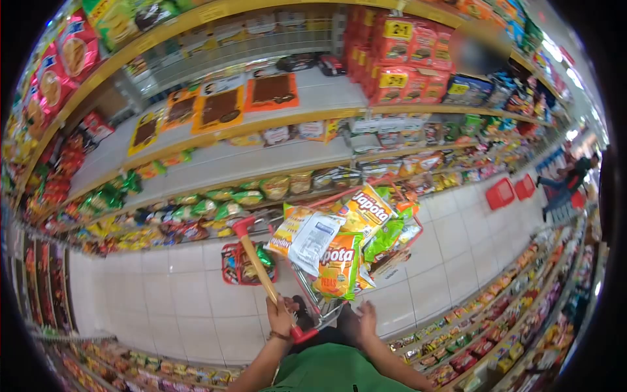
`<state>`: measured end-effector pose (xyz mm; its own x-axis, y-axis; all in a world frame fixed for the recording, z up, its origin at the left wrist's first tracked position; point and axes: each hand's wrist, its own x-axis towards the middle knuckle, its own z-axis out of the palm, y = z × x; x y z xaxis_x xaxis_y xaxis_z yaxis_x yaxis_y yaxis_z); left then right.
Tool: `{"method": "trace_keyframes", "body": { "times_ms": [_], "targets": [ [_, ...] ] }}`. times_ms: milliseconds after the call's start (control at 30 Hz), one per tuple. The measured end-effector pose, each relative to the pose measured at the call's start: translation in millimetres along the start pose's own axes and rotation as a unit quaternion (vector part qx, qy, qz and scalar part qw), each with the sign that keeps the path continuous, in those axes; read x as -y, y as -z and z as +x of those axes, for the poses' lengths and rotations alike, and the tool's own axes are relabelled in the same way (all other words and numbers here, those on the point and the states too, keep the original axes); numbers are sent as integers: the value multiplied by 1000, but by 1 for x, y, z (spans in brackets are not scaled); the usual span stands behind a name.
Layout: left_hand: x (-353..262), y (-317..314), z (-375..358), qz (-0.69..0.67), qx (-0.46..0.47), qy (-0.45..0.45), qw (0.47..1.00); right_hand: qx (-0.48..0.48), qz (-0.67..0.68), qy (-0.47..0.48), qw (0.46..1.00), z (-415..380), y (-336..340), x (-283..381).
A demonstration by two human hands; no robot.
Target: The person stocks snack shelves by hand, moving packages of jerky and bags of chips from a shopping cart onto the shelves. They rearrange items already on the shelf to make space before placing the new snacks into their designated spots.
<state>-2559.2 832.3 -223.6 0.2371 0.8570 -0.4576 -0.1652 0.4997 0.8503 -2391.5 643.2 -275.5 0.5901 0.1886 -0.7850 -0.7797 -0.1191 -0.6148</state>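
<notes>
My left hand [279, 318] is wrapped round the near end of the tan handle bar [258, 269] of a shopping cart, between its red end pieces. The cart is heaped with snack bags. Among them are an orange-and-white Japota chip bag [366, 212], a second Japota bag [336, 264] with a green edge, and a silver-grey bag [316, 240] lying back side up. My right hand [366, 325] hangs beside the cart's near side, apart from the bags. Its fingers are spread and it holds nothing. The cart's basket is mostly hidden under the bags.
A red basket [243, 264] with packets stands on the tiled floor [189, 313] left of the cart. Shelves [313, 98] of snacks run ahead, and another packed shelf [477, 320] lies behind on the right. Farther right are red baskets [501, 194] and a person [567, 183].
</notes>
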Motion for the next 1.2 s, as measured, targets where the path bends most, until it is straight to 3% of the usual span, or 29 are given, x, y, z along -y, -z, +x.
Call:
{"method": "trace_keyframes", "body": {
  "times_ms": [33, 100, 167, 200, 267, 333, 400, 433, 467, 533, 567, 633, 667, 733, 800, 867, 933, 1000, 1033, 1100, 1133, 1200],
  "targets": [
    [5, -6, -11, -7, -3, 12, 1000, 33, 72, -42, 996, -28, -5, -9],
    [58, 16, -16, 46, 57, 9, 997, 44, -9, -75, 996, -64, -16, -30],
    [47, 8, -41, 139, 137, 34, 980, 118, -91, 35, 988, -90, -20, -41],
    [44, 11, -48, 187, 184, 35, 964, 109, -109, 96, 983, -85, -14, -60],
    [28, 20, -46, 236, 238, 35, 941, 106, -71, 71, 989, -74, 17, -61],
    [-14, 27, -19, 393, 475, 168, 769, 79, -82, -25, 993, -107, 22, -6],
    [-68, 13, 8, 334, 488, 80, 803, 64, -115, 2, 991, -96, 52, 3],
    [-91, 3, 25, 346, 449, 11, 824, 51, -154, 20, 987, -91, 70, 6],
    [-90, 0, 47, 373, 358, -126, 847, 40, -142, 26, 989, -86, 88, 10],
    [-133, -48, 57, 461, 278, -330, 775, 78, -238, 10, 968, -79, 121, 25],
    [-129, -52, 68, 459, 288, -336, 770, 71, -228, 16, 971, -81, 130, 36],
    [-89, -68, 98, 537, 252, -481, 645, 101, -279, 16, 955, -82, 155, 59],
    [-58, -64, 110, 536, 257, -486, 640, 99, -271, 19, 957, -75, 172, 62],
    [-3, -54, 115, 574, 372, -281, 674, 116, -343, 17, 932, -60, 206, 72],
    [-19, -69, 61, 430, 445, -40, 784, 85, -405, 0, 910, -60, 225, 97],
    [33, -57, 53, 377, 457, -8, 806, 58, -511, -1, 857, -45, 254, 118],
    [59, -60, 11, 493, 358, -206, 765, 86, -456, -3, 886, -25, 288, 134],
    [33, -87, -47, 589, 346, -252, 685, 70, -532, -38, 843, -5, 317, 161],
    [33, -94, -67, 590, 337, -252, 689, 16, -618, 24, 786, -86, 249, 224],
    [45, -102, -104, 692, 346, -275, 571, 39, -575, -36, 816, -28, 303, 229],
    [50, -104, -114, 692, 340, -270, 577, 42, -583, -35, 811, 3, 329, 232],
    [64, -108, -135, 693, 399, -291, 525, -34, -602, 7, 798, 44, 369, 238]
  ]
}}
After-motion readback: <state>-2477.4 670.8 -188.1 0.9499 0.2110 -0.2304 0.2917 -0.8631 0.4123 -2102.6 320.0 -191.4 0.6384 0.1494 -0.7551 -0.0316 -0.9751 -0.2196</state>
